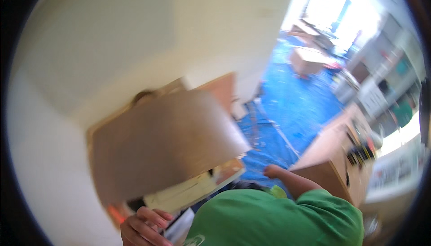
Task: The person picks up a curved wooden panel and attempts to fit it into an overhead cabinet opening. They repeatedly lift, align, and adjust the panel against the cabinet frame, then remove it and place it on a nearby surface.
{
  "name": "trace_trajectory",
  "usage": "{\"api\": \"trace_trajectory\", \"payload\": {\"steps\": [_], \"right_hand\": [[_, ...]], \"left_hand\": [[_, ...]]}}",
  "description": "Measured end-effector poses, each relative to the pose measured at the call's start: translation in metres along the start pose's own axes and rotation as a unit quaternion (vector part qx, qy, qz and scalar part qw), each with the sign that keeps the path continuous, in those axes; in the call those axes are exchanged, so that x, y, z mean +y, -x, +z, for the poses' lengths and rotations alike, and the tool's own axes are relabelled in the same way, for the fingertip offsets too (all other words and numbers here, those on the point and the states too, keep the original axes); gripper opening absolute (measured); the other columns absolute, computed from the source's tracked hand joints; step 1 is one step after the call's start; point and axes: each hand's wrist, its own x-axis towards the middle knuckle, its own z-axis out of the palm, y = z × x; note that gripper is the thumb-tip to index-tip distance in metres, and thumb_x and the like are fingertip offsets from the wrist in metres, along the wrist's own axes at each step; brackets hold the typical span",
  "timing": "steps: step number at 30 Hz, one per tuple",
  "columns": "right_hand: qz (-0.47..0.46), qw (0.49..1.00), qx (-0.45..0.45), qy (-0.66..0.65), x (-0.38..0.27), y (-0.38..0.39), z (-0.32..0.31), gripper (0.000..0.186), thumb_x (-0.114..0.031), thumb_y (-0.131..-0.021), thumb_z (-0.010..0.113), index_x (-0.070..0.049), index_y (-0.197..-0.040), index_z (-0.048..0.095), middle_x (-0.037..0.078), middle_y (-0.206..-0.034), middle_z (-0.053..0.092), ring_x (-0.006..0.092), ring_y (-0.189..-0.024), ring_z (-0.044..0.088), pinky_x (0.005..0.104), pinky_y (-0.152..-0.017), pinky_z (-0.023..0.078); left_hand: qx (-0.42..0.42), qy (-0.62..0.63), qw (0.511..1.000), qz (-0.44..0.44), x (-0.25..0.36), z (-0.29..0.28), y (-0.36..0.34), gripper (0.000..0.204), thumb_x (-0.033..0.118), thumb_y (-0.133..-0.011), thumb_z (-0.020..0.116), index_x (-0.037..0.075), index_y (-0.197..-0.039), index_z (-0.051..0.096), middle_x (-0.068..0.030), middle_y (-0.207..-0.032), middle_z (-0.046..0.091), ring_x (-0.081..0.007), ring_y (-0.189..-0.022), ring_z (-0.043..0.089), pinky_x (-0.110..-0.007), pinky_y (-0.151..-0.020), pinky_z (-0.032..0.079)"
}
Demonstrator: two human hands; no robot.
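Note:
At the bottom left, my left hand (142, 226) is closed with its fingers curled. A thin dark edge and a white sheet-like piece (180, 227) show right beside the fingers; what they grip is not clear. My right hand (271, 171) hangs low in front of my green shirt, above the blue floor sheet (296, 93). It is small and blurred, so its fingers cannot be made out, and nothing shows in it. Ahead of my left hand, a large brown board (166, 138) leans toward the pale wall, with a cream-coloured flat piece (184, 195) below it.
To my right stands a wooden box-like unit (325, 178) with dark and yellow items (359, 155) on it. Farther off, a cardboard box (309, 61) sits on the blue sheet. Shelves (390, 80) line the right side. A reddish panel (221, 92) rests behind the brown board.

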Motion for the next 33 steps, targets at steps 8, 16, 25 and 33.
{"api": "trace_trajectory", "payload": {"steps": [8,16,25,33], "right_hand": [[0.083,0.991,0.064,-0.085,-0.016,0.035,0.004,0.035,-0.032,-0.080,0.056,0.000,-0.086,0.070,0.020,-0.092,0.068,0.0370,-0.084,0.065,0.0476,-0.077,0.051],[0.203,0.972,-0.019,-0.113,0.032,0.033,0.090,0.037,-0.034,-0.086,0.053,-0.002,-0.078,0.070,0.013,-0.071,0.069,0.0269,-0.058,0.066,0.0399,-0.061,0.056],[-0.022,0.998,0.039,0.053,0.029,0.025,0.078,0.019,-0.014,-0.075,0.061,-0.006,-0.089,0.071,0.016,-0.073,0.067,0.0306,-0.060,0.066,0.0417,-0.061,0.054],[0.104,0.954,0.067,-0.274,-0.004,0.054,0.084,0.025,-0.025,-0.083,0.063,-0.005,-0.097,0.068,0.009,-0.066,0.064,0.0193,-0.056,0.063,0.0352,-0.048,0.050]], "left_hand": [[0.003,-0.144,0.943,-0.302,-0.055,0.023,0.005,0.036,0.028,-0.085,0.058,-0.005,-0.095,0.067,-0.0195,-0.092,0.067,-0.0330,-0.098,0.062,-0.053,-0.087,0.046],[-0.087,-0.185,0.973,-0.103,-0.022,-0.015,-0.061,0.042,0.034,-0.094,0.052,-0.005,-0.102,0.067,-0.0179,-0.097,0.067,-0.0356,-0.106,0.058,-0.050,-0.097,0.041],[-0.321,0.186,0.927,0.058,0.017,0.059,-0.175,0.035,0.032,-0.093,0.052,0.008,-0.116,0.064,-0.0126,-0.122,0.058,-0.0367,-0.125,0.039,-0.050,-0.104,0.036],[-0.351,0.281,0.890,0.069,0.021,0.094,-0.189,0.031,0.030,-0.092,0.054,0.008,-0.113,0.063,-0.0119,-0.120,0.056,-0.0355,-0.124,0.039,-0.049,-0.103,0.036]]}}
